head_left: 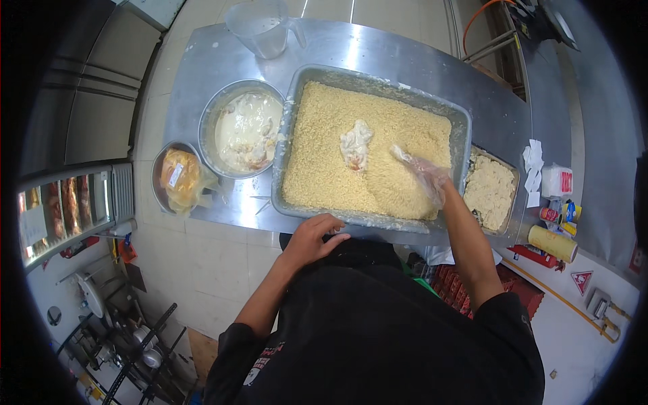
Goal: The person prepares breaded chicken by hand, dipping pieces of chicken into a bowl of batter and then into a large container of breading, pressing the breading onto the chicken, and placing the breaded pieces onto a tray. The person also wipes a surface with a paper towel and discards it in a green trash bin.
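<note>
While the right hand [424, 174], sheathed in a thin clear plastic glove, dips its fingers into the breadcrumbs [324, 155], its fingertips lie half buried, so whether they are spread or pressed together cannot be told. Just beside that hand, toward the middle of the crumbs, lies a battered piece of meat [355, 144], pale with a reddish patch, untouched by either hand. The left hand [312, 237] is bare and rests on the near rim of the large metal tray [351, 217] that holds the crumbs, fingers loosely curled together over the edge.

Left of the tray stands a round metal bowl [210, 116] of creamy white batter with pieces in it, and nearer the table corner a smaller round bowl [156, 177] with a yellow-orange packet in crumpled clear wrap. Behind them, at the far edge of the steel table [378, 48], stands a clear plastic measuring jug [260, 27]. Right of the big tray sits a smaller rectangular tray [514, 177] of crumbed pieces. Farther right on the counter are white paper slips [533, 163], a white packet with a red label [557, 181], small colourful packets [563, 213] and a yellow cylinder [552, 243]. Below them a red triangular warning sign [582, 279] is fixed to the white surface.
</note>
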Demonstrator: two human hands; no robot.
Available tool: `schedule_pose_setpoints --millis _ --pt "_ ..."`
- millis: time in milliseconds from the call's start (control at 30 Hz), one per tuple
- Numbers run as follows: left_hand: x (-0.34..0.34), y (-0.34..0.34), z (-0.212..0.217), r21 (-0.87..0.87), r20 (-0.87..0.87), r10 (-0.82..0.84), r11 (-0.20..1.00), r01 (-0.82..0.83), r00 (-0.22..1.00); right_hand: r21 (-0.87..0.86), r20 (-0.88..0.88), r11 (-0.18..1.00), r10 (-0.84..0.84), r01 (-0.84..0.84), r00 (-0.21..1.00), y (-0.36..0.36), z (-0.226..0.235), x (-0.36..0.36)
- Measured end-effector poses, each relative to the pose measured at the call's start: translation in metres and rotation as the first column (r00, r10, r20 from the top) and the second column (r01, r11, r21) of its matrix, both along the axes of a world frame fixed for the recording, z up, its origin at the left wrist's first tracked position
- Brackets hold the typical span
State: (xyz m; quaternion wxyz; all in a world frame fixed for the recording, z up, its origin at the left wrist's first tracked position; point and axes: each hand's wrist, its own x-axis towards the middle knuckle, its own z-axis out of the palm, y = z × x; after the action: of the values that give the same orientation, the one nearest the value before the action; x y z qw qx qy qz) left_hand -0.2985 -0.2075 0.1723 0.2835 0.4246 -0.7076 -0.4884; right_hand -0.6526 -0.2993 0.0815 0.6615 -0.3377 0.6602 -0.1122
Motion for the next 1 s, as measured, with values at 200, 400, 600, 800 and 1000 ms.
schedule_pose_setpoints --millis 200,400,600,800,1000 --pt "0.003 -0.004 0.005 -0.021 0.000 -0.032 0.999 0.032 1.000 -0.620 -0.471 0.649 0.143 -0.442 0.871 0.036 0.035 0.045" --pt "0.005 -0.005 0.011 -0.021 0.002 -0.029 0.999 0.029 1.000 -0.651 -0.566 0.414 0.294 -0.636 0.770 -0.017 0.080 0.047" --pt "-0.002 -0.039 0.008 -0.368 0.126 -0.012 0.928 0.059 0.992 -0.347 -0.850 0.616 0.113 -0.707 0.515 -0.061 0.057 0.137" --pt "-0.004 -0.037 -0.008 -0.284 0.184 0.033 0.959 0.021 0.982 -0.385 -0.894 0.611 -0.059 -0.692 0.445 -0.043 0.015 0.204" --pt "-0.013 -0.039 -0.005 -0.252 0.248 0.006 0.966 0.058 0.969 -0.310 -0.925 0.640 -0.032 -0.703 0.379 -0.051 0.001 0.202"
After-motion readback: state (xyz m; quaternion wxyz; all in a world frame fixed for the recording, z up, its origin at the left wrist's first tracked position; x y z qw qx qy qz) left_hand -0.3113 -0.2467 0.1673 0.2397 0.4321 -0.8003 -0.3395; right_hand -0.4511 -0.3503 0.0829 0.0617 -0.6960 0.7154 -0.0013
